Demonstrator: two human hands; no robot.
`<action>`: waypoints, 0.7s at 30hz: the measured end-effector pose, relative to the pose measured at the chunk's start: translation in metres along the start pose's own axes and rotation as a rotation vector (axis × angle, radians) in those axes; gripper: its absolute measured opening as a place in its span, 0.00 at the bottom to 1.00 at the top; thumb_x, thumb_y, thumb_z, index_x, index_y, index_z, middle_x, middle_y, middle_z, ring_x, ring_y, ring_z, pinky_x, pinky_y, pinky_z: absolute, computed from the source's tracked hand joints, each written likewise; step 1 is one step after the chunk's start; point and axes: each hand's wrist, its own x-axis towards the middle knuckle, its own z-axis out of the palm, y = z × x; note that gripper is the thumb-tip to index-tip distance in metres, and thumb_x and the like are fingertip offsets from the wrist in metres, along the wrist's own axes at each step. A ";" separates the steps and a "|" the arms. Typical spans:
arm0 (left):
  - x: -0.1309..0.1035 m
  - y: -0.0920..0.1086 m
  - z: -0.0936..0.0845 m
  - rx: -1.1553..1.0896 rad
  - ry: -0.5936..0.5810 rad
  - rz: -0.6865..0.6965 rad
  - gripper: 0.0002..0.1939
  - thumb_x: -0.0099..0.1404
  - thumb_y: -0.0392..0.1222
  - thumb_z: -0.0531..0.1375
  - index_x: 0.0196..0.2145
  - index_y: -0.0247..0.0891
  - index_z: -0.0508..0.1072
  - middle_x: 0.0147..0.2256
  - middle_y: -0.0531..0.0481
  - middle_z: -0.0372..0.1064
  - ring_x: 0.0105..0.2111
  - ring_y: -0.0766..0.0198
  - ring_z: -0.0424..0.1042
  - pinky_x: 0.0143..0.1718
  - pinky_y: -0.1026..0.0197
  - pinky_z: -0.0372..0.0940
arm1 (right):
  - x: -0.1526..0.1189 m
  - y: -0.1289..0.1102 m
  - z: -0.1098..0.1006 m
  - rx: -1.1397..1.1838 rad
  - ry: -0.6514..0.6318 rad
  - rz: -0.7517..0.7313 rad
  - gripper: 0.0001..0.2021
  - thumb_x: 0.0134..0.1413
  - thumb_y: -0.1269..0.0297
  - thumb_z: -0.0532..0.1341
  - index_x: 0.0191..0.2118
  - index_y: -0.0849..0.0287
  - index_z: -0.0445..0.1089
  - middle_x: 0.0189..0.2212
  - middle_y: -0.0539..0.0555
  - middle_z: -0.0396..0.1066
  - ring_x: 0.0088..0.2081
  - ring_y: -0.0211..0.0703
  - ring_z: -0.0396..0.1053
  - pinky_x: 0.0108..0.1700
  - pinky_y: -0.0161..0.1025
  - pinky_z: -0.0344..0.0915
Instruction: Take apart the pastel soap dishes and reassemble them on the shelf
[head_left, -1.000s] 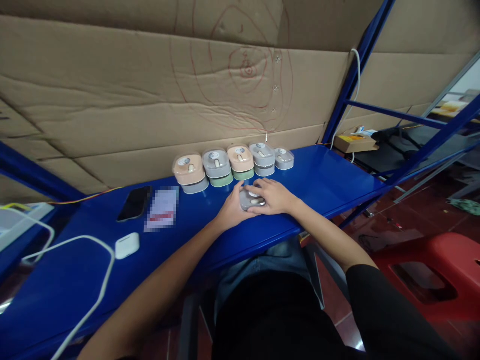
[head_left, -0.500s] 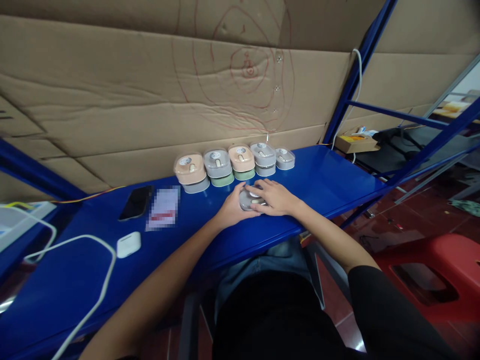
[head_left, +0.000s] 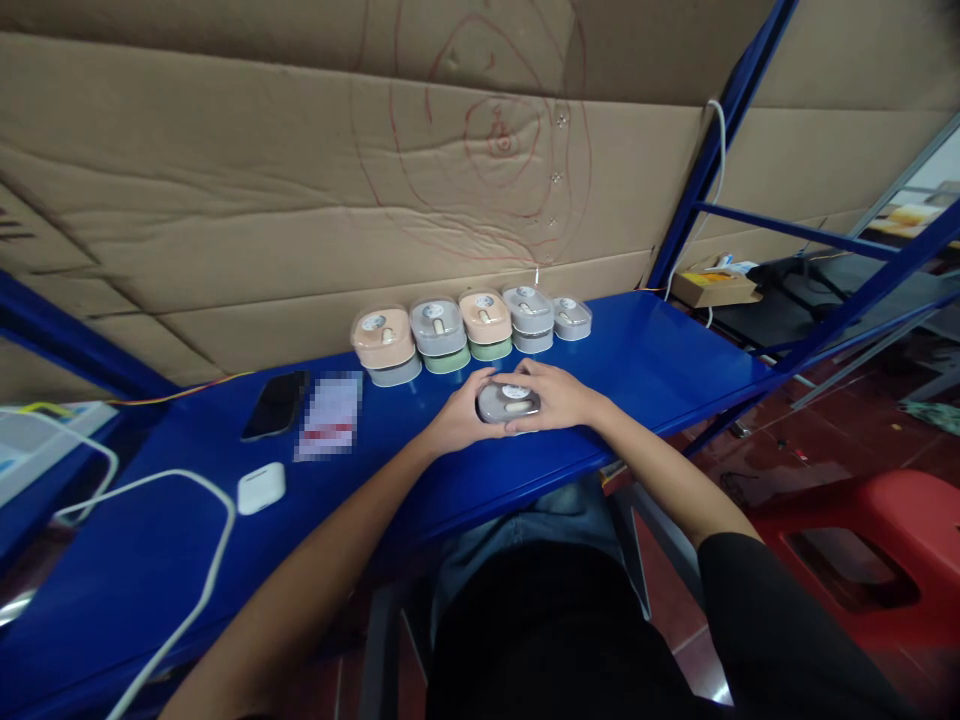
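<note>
Between my two hands is a small grey container [head_left: 508, 402] with a clear lid, a round label and a pale tab on top. My left hand [head_left: 466, 412] wraps round its left side. Around its right side curl the fingers of my right hand [head_left: 559, 396], thumb along the near edge. The container's underside is hidden. Just behind my hands stand stacked containers of the same kind in a row: a peach one [head_left: 384, 340] on grey, a grey one [head_left: 438, 328] on green, a peach one [head_left: 486, 318] on green, a grey pair [head_left: 529, 312] and a single grey one [head_left: 572, 318].
On the blue table [head_left: 645, 345] to the left lie a black phone [head_left: 275, 405], a blurred paper packet [head_left: 330, 415], a white earphone case [head_left: 261, 488] and a white cable [head_left: 217, 560]. Cardboard [head_left: 262, 200] walls the back. A red stool [head_left: 900, 520] stands at right.
My right hand's fingers have moved off the container's top to its right side, uncovering the label and tab. My left hand stays at its left side.
</note>
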 end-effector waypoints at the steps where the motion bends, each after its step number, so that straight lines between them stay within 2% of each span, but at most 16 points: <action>1: 0.000 0.002 0.000 0.005 0.000 0.001 0.60 0.46 0.48 0.85 0.72 0.43 0.66 0.64 0.34 0.76 0.65 0.35 0.77 0.67 0.33 0.72 | 0.000 -0.001 0.000 -0.005 -0.001 0.008 0.46 0.58 0.31 0.73 0.75 0.48 0.70 0.51 0.60 0.72 0.50 0.58 0.75 0.54 0.54 0.75; 6: -0.002 0.018 -0.006 0.117 -0.040 0.006 0.51 0.49 0.51 0.82 0.67 0.43 0.71 0.64 0.39 0.78 0.65 0.36 0.77 0.66 0.36 0.73 | -0.001 -0.009 -0.003 -0.084 -0.011 0.037 0.43 0.65 0.28 0.66 0.75 0.48 0.71 0.49 0.60 0.73 0.46 0.57 0.74 0.48 0.51 0.74; 10: -0.003 0.028 -0.010 0.146 -0.080 0.032 0.45 0.50 0.51 0.81 0.64 0.44 0.73 0.60 0.43 0.81 0.62 0.39 0.79 0.63 0.40 0.75 | -0.002 -0.015 -0.005 -0.136 -0.028 0.039 0.42 0.68 0.28 0.62 0.75 0.51 0.70 0.50 0.62 0.75 0.46 0.56 0.74 0.48 0.51 0.74; 15: -0.003 0.030 -0.012 0.164 -0.085 0.036 0.44 0.50 0.53 0.81 0.62 0.43 0.74 0.59 0.43 0.81 0.60 0.39 0.80 0.61 0.41 0.76 | -0.007 -0.013 0.001 -0.106 0.004 -0.018 0.42 0.70 0.31 0.62 0.77 0.54 0.68 0.57 0.66 0.76 0.53 0.62 0.75 0.58 0.59 0.74; 18: -0.004 0.029 -0.012 0.186 -0.074 0.032 0.45 0.48 0.53 0.82 0.61 0.44 0.73 0.59 0.43 0.81 0.60 0.39 0.80 0.61 0.41 0.76 | -0.014 -0.008 0.005 -0.041 0.066 -0.054 0.39 0.72 0.34 0.62 0.77 0.53 0.66 0.65 0.67 0.73 0.61 0.64 0.73 0.66 0.64 0.71; 21: -0.005 0.027 -0.011 0.163 -0.086 0.017 0.46 0.48 0.53 0.82 0.61 0.43 0.72 0.59 0.43 0.81 0.59 0.40 0.80 0.60 0.42 0.76 | -0.021 -0.003 0.006 0.003 0.088 -0.062 0.41 0.70 0.32 0.64 0.77 0.53 0.65 0.68 0.68 0.70 0.65 0.66 0.71 0.69 0.67 0.69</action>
